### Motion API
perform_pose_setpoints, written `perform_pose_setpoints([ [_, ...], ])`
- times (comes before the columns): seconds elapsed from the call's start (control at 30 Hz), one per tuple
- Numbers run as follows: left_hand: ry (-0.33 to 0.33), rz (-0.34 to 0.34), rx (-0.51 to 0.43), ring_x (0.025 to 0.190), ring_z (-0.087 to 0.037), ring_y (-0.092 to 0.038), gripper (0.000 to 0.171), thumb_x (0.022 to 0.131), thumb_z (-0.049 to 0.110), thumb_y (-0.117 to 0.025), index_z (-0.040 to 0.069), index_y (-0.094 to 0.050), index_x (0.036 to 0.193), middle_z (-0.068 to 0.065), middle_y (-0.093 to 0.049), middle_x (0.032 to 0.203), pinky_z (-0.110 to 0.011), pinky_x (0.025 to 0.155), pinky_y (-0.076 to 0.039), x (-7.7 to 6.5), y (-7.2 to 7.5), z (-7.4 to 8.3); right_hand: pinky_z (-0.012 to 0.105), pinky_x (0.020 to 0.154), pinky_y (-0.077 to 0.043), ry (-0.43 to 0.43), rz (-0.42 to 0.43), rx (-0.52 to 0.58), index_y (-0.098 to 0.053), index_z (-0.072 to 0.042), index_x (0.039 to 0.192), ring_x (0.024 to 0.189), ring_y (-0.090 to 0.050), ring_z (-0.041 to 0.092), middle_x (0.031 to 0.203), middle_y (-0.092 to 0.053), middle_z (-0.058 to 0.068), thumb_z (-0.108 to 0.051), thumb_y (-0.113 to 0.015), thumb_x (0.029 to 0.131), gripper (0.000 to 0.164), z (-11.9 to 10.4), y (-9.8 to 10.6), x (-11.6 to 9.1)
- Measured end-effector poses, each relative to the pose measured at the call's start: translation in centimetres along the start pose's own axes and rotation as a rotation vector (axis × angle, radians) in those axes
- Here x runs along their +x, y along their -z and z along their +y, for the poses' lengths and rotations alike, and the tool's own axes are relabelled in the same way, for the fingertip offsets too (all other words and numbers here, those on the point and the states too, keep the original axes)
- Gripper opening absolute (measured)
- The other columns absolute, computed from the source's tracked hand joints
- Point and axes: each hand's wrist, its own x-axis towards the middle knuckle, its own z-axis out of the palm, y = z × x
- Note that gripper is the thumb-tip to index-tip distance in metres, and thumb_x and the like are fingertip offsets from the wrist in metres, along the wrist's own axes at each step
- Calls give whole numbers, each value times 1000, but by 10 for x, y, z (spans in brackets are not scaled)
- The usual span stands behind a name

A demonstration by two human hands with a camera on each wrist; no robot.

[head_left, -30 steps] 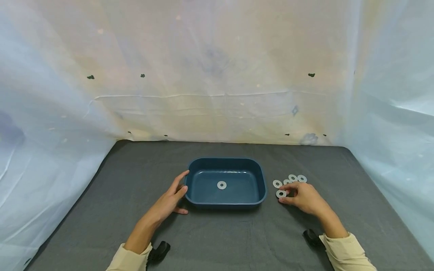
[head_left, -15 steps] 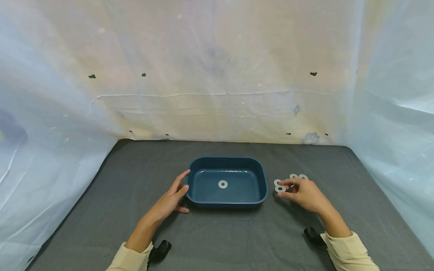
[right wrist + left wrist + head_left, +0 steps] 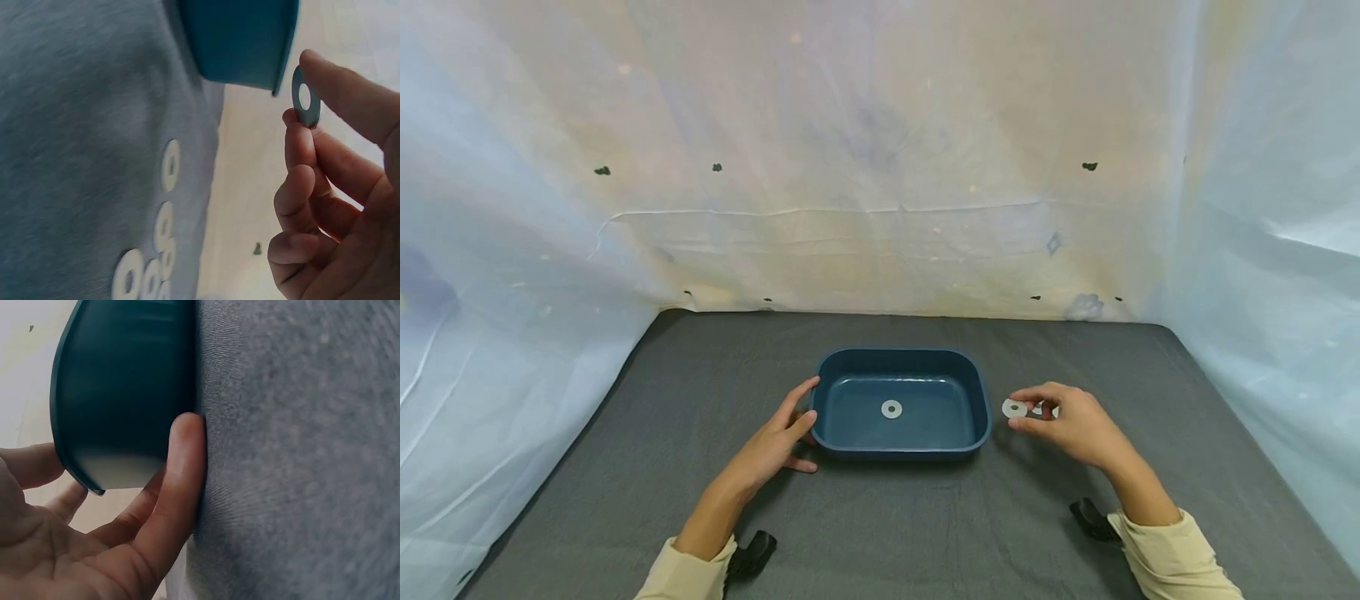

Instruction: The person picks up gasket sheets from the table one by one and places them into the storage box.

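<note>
My right hand (image 3: 1071,425) pinches a flat grey washer (image 3: 310,117) between thumb and fingertips, raised above the cloth beside the right end of a dark blue rectangular tub (image 3: 901,438). Another pale washer (image 3: 884,410) lies flat on the tub's floor near its middle. At the tub's left end is my left hand (image 3: 775,442), fingers spread and lightly bent, with fingertips against the rim and outer wall. The left wrist view shows one finger (image 3: 186,440) low on the tub's wall, right by the cloth. Several more washers (image 3: 169,184) lie on the cloth, mostly hidden behind my right hand in the head view.
A dark grey cloth (image 3: 880,533) covers the table. Pale patterned sheeting (image 3: 880,167) hangs behind and along both sides. Black straps (image 3: 751,558) with camera mounts sit at the wrists, below cream sleeves (image 3: 1172,554).
The right hand has lifted the washer from beside the others and raised it slightly up and to the left. My left hand and the tub stay in place.
</note>
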Motion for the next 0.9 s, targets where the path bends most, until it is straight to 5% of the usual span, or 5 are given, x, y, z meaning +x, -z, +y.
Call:
perform_pose_setpoints([
  [0.23,-4,13,64,103,-25,-58,52,108,37,-42,45,-20,155,-17,-51,126,-37,73,-59,0,1,-1,23,56,-40,31,24,13,-73,-18,117,76,-50,6,95,-63,-2,-40,-76,88,37,-17,2,3],
  [0.63,-11,-2,60,105,-25,-55,53,107,41,-42,47,-18,154,-16,-49,129,-35,73,-58,4,1,-6,23,56,-40,63,18,15,-73,-20,117,75,-50,10,93,-62,-3,-34,-78,87,34,-33,1,9],
  [0.9,-19,-11,40,99,-25,-56,63,104,36,-53,44,-18,156,-15,-50,117,-37,73,-59,4,3,-6,25,57,-41,88,-3,14,-72,-22,118,77,-50,14,94,-61,-4,-39,-77,87,36,-46,5,17],
])
